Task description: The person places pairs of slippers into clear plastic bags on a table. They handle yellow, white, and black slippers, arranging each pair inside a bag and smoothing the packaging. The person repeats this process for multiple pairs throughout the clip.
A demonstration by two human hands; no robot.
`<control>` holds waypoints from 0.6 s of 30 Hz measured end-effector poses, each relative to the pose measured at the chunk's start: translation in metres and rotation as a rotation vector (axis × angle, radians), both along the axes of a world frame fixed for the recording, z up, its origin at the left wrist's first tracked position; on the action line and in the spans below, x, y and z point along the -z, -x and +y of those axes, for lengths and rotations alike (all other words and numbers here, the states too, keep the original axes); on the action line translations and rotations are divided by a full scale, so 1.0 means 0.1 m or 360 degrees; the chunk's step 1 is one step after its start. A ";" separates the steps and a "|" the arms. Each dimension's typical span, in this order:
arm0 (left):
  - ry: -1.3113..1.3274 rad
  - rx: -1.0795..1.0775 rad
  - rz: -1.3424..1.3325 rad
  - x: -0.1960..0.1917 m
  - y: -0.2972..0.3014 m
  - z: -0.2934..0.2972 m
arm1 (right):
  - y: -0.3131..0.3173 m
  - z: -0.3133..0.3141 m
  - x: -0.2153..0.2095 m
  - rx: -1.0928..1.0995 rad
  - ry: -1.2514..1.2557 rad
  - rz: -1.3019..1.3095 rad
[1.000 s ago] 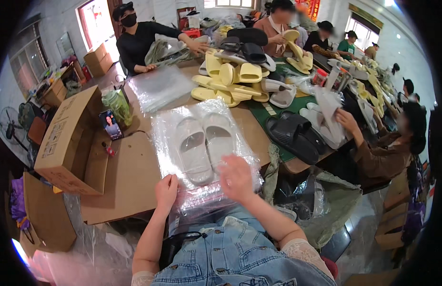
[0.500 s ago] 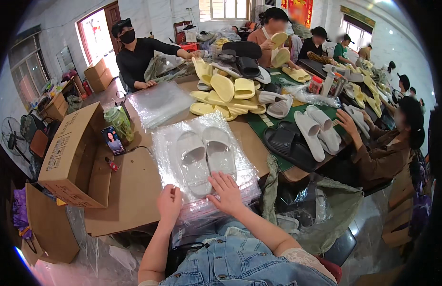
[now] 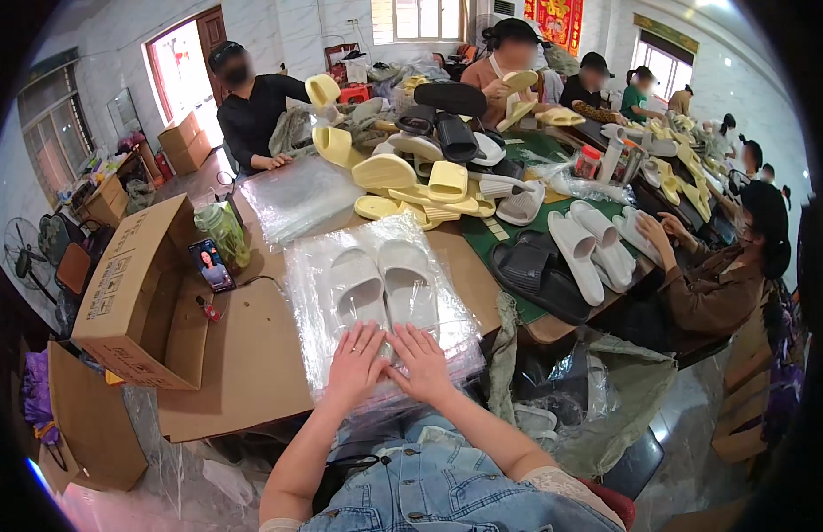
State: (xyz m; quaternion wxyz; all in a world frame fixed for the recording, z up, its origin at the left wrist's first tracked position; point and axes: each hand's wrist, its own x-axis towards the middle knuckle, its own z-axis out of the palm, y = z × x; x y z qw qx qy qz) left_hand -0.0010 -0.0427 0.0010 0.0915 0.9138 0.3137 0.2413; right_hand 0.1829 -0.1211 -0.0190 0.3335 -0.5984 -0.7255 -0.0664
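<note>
A pair of light grey slippers (image 3: 410, 282) lies side by side inside a clear plastic bag (image 3: 309, 297), on top of a stack of such bags at the table's near edge. Both my hands rest on the bag over the heel ends of the slippers. My left hand (image 3: 356, 359) lies flat with fingers stretched forward, a ring on one of them. Close beside it, my right hand (image 3: 419, 362) is flat too, fingers extended, the thumbs almost meeting. Neither hand grips anything.
An open cardboard box (image 3: 137, 301) stands at left, near a phone (image 3: 211, 264) and a green-filled jar (image 3: 222, 232). More clear bags (image 3: 301, 197) lie beyond. Yellow slippers (image 3: 385, 172) are heaped ahead; black slippers (image 3: 537, 275) sit right. Several co-workers sit or stand around the tables.
My left hand has opened from a curled fist and moved right onto the bag beside my right hand. Across the table, the co-worker in black has lifted a yellow slipper.
</note>
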 end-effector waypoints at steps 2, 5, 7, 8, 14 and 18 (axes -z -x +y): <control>0.0030 -0.0073 -0.0018 0.00 0.04 0.00 | 0.00 0.00 -0.03 -0.0017 -0.0005 0.0057; 0.0035 -0.0170 -0.0071 0.05 0.08 0.01 | -0.02 -0.01 0.01 0.0079 -0.0042 0.0030; -0.0001 -0.0192 -0.0093 0.06 0.08 0.00 | -0.08 -0.03 0.04 0.0202 -0.0061 0.0065; -0.0020 -0.0204 -0.0103 0.07 0.08 0.00 | -0.11 -0.03 0.07 0.0263 -0.0070 0.0083; -0.0053 -0.0197 -0.0175 0.03 0.05 -0.03 | -0.26 -0.08 0.17 0.0333 -0.0141 0.0204; -0.0102 -0.0209 -0.0199 0.08 0.06 -0.03 | -0.26 -0.07 0.20 0.0330 -0.0153 0.0212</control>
